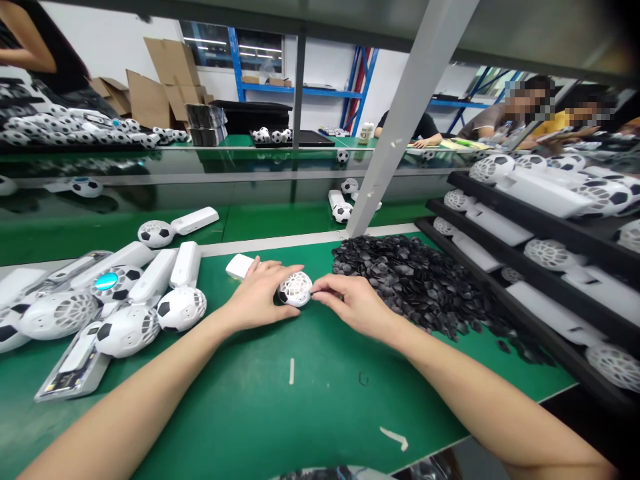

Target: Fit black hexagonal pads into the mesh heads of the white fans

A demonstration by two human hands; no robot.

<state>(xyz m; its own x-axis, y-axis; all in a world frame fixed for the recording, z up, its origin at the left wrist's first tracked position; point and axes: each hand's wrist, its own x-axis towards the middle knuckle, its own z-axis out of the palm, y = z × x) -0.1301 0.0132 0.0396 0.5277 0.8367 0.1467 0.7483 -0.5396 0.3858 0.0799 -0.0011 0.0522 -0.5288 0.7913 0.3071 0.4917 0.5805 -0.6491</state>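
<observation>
My left hand (260, 293) is closed around a football-patterned handheld fan (296, 291), its white handle (239, 267) showing beyond the fingers. The round white grille faces up towards me, with a black patch on its left side. At the grille's right edge, my right hand (347, 300) pinches a small black piece (313, 291); whether it touches the ball cannot be made out. Right beside that hand spreads a big heap of loose black plastic pieces (410, 277).
Several similar fans (183, 308) lie piled on the left of the green table (240, 413). Stacked black trays (480, 280) of fans stand at the right, near a slanted white post (395, 127). More fans (343, 212) lie on the green belt behind; people sit beyond.
</observation>
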